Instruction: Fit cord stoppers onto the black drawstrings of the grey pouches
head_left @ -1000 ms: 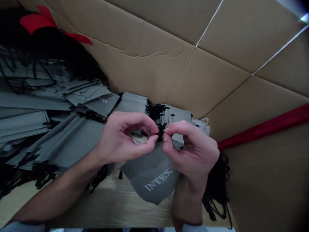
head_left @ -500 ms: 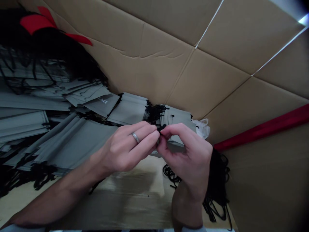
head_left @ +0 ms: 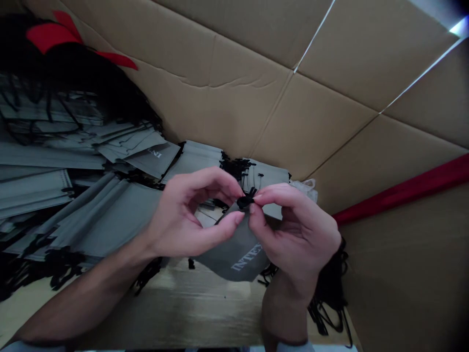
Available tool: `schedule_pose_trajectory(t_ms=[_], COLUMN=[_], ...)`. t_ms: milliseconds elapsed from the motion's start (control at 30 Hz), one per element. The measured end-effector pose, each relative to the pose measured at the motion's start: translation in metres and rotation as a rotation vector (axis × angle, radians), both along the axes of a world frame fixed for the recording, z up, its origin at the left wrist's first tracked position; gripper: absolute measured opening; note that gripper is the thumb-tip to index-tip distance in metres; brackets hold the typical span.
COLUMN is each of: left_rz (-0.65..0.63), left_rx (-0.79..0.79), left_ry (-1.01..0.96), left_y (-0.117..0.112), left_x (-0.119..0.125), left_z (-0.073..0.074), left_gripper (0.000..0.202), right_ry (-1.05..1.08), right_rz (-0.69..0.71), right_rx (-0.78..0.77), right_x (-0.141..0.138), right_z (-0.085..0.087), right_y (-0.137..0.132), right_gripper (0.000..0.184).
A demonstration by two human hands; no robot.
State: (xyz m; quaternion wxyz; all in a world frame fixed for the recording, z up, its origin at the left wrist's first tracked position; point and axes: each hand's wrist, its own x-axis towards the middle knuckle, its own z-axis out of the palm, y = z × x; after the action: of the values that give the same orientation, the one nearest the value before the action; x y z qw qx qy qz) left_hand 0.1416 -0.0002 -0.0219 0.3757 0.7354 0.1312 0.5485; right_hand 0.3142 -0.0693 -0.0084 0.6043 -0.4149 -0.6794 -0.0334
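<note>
A grey fabric pouch [head_left: 238, 247] with white lettering hangs between my hands above a wooden tabletop [head_left: 190, 308]. My right hand [head_left: 296, 232] pinches a small black cord toggle [head_left: 245, 201] at the pouch's top between thumb and forefinger. My left hand [head_left: 186, 215] is curled beside it, thumb and fingertips pressed against the pouch's upper edge right next to the toggle. Both hands are closed in pinches and nearly touch each other.
Several flat grey pouches [head_left: 91, 210] with black cords lie heaped at the left and behind my hands. Cardboard walls [head_left: 274, 98] rise at the back and right, crossed by a red strip [head_left: 403, 190]. Loose black cords [head_left: 330, 293] lie under my right wrist.
Half a second ago my left fingers covered the pouch top with their backs up; now the hand has rolled open into a pinch, and the pouch hangs in view again with its lettering showing.
</note>
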Motion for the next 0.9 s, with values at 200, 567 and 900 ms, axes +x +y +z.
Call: schedule_pose_trajectory(t_ms=[200,567,900], left_rz=[-0.031,0.109,0.118], left_rx=[0.083,0.243,0.283], left_ry=[0.258,0.244,0.319], left_y=[0.004,0.005,0.003], left_x=[-0.005,-0.007,-0.009], left_z=[0.005,0.0,-0.001], left_gripper=[0.011,0.01,0.015], right_ry=[-0.017,0.094,0.07], right_rz=[-0.021,0.16,0.181], right_rx=[0.095,-0.185,-0.203], right_x=[0.004,0.014,0.013], right_z=[0.0,-0.003,-0.002], right_y=[0.003,0.002,0.001], right_gripper=[0.025,0.035,0.042])
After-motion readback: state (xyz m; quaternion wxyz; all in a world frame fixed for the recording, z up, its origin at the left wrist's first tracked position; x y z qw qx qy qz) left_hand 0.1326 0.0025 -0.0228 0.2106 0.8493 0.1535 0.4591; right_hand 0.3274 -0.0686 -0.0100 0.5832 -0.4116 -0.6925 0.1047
